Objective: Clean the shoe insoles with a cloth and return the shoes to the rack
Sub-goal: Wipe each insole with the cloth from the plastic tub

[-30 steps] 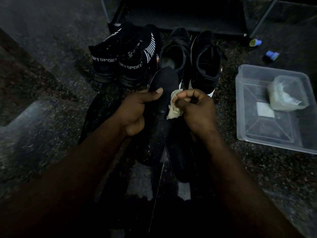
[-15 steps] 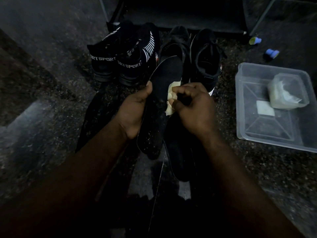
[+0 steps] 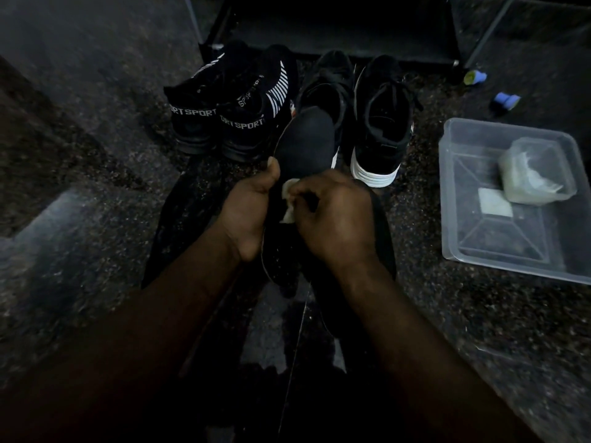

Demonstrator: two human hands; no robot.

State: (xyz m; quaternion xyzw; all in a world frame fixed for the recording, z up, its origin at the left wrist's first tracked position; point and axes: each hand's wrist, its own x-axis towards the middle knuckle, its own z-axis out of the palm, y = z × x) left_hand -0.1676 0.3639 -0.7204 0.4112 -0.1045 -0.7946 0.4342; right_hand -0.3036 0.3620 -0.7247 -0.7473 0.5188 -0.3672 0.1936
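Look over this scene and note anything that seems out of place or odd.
Two small blue items lie loose on the floor right of the rack, outside the clear tub; too dim to identify. Nothing looks spilled or damaged.

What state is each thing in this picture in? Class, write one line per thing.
Left hand: grips the insole.
Right hand: pinches the cloth against the insole.
Insole: out of its shoe, held up.
Cloth: bunched.
Sport shoes: standing on the floor, off the rack.
Laced shoes: standing on the floor.
Clear tub: lidless, holding a small container.
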